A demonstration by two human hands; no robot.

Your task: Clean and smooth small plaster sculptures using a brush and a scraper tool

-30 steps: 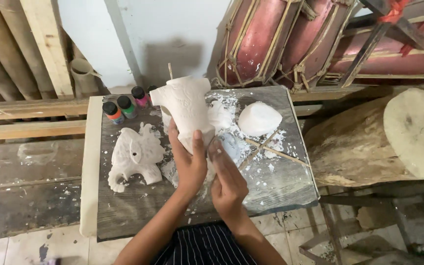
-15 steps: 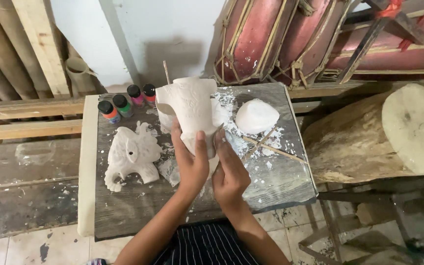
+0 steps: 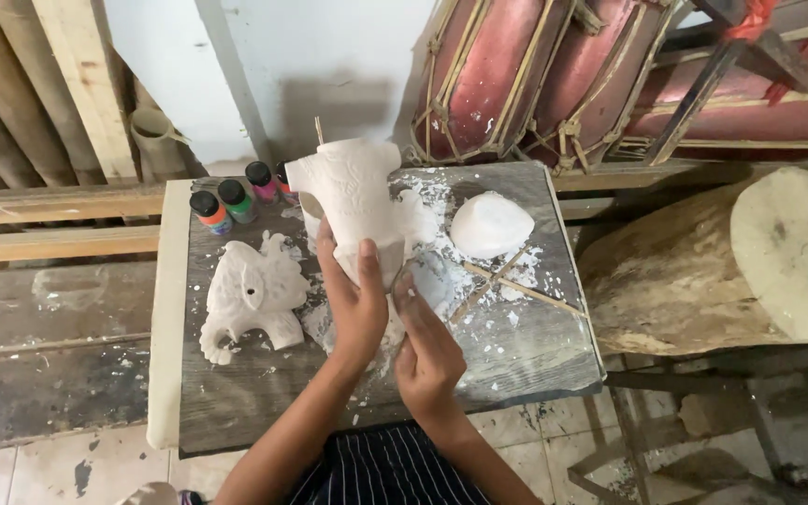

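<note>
The left hand point(image 3: 355, 304) held a white carved plaster figure point(image 3: 355, 201) upright above the grey wooden surface point(image 3: 526, 355), its grip closed round the base. The right hand point(image 3: 427, 351) pressed curled fingers against the figure's lower edge, beside a white plaster elephant point(image 3: 252, 297).

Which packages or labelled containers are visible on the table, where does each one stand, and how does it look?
Three small paint bottles: far left of the table, in a row beyond the white plaster figure; dark caps, orange, green and pink bodies.
No signs or screens are in view.
</note>
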